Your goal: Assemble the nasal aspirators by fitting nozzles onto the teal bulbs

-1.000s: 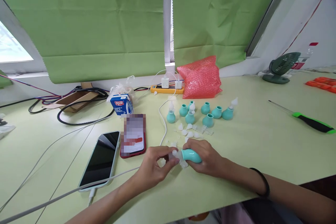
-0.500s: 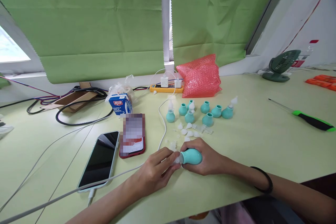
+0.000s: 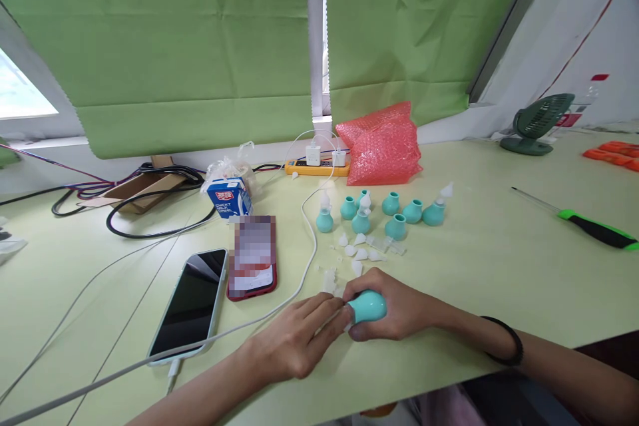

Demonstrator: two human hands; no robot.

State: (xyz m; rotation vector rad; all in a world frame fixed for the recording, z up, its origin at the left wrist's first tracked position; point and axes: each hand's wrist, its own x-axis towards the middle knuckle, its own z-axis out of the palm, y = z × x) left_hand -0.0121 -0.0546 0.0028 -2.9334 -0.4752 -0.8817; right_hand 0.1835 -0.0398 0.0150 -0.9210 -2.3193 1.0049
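My right hand (image 3: 387,306) is wrapped round a teal rubber squeeze bulb (image 3: 368,307), which lies sideways with its neck towards the left. At the neck, the fingers of my left hand (image 3: 304,336) are closed on a clear plastic piece (image 3: 348,327), most of it hidden by the fingers. Just beyond the hands lie several small white cone tips (image 3: 360,253) and some clear plastic pieces (image 3: 329,279). Farther back stand several open teal bulbs (image 3: 396,227). Others carry clear fittings, such as the bulb (image 3: 434,213) with a white tip at the right.
Two phones, one dark-screened (image 3: 190,303) and one in a red case (image 3: 253,256), lie left with a white cable (image 3: 269,313) crossing nearby. Behind are a blue milk carton (image 3: 228,198), power strip (image 3: 294,168) and pink bubble wrap (image 3: 382,150). A screwdriver (image 3: 596,229) and fan (image 3: 539,123) sit right.
My left fingers have shifted right and closed over the bulb's neck, covering the clear piece that showed before. The bulb and my right hand have moved slightly right and towards me.
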